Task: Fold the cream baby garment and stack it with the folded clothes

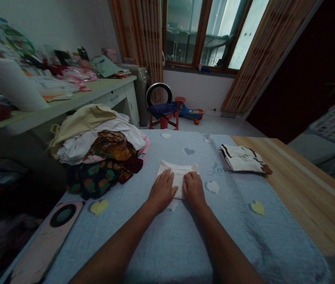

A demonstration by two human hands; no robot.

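A small folded white garment (179,169) lies in the middle of the blue blanket; its exact kind cannot be made out. My left hand (163,190) rests flat on its left part with the fingers stretched forward. At its right edge is my right hand (193,189), fingers curled in and closed on the cloth. Between the two hands a strip of the white fabric shows. The near corners are partly hidden beneath my hands.
A heap of loose clothes (102,138) stands at the left. Folded clothes (242,159) lie in a stack at the right, near the bare wooden board (318,189). A pink phone-shaped object (47,244) lies front left. Behind are a cluttered desk (120,85) and a red stool (163,120).
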